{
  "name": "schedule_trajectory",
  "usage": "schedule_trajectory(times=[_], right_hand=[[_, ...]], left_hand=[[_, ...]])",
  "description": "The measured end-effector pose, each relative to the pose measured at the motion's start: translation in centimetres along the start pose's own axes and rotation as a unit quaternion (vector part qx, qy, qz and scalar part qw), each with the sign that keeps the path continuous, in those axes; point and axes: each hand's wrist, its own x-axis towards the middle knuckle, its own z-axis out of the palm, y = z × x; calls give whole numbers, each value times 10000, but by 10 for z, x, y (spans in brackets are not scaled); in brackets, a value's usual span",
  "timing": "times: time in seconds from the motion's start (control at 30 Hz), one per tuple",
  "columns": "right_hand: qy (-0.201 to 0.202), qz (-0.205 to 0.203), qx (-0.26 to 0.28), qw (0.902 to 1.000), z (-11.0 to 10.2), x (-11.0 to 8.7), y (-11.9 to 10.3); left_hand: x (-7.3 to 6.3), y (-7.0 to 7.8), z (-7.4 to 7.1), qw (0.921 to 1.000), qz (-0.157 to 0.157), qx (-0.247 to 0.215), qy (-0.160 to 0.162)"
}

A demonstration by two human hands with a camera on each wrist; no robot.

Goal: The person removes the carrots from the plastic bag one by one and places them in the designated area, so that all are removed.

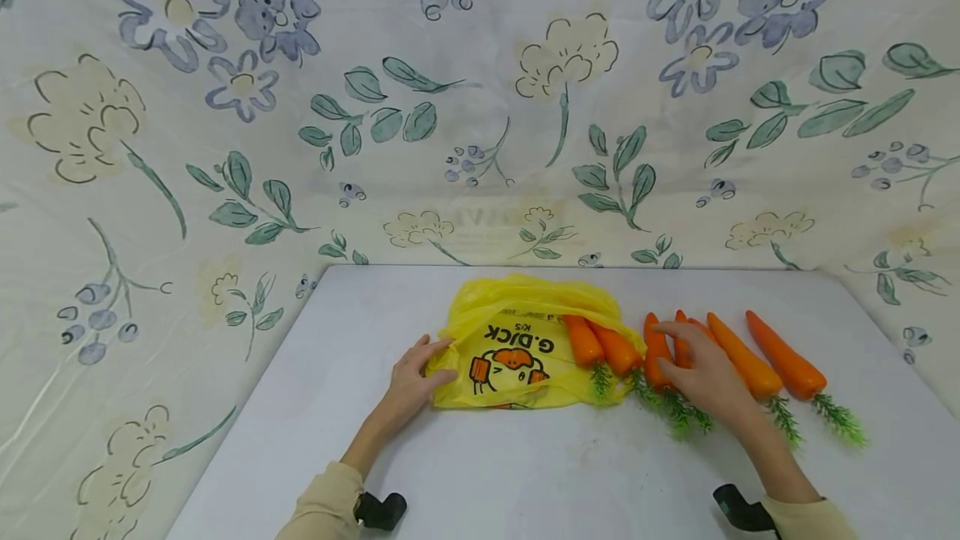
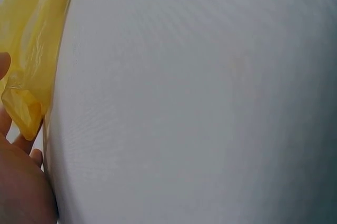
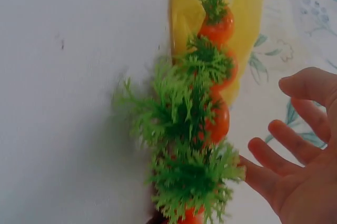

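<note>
A yellow plastic bag (image 1: 457, 357) with a printed cartoon face lies on the white table. My left hand (image 1: 411, 373) holds its left edge, thumb on the near side; in the left wrist view the other fingers (image 2: 23, 144) are partly behind the yellow film. Two orange toy carrots (image 1: 582, 342) lie in the bag's mouth, their green tops sticking out. Over the loose carrots just right of the bag is my right hand (image 1: 708, 373), partly hiding them. Its fingers (image 3: 295, 141) are spread, with the thumb apart, beside the carrots' leafy tops (image 3: 197, 174).
Two more loose carrots, one orange (image 1: 742, 355) and one redder (image 1: 786, 357), lie farther right with their tops toward me. The white table (image 1: 540, 473) meets a flower-patterned cloth (image 1: 480, 148) at its back edge.
</note>
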Motion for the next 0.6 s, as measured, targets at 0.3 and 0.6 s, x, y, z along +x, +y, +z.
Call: schedule_trajectory(times=[0.3,0.6], right_hand=[[-162,-242,146,9995,14,4,-13],[-143,-381,1,9992,28,7,-23]], left_hand=[[0,-2,0,10000,64,16,30],[0,-2,0,10000,11,16,-4]])
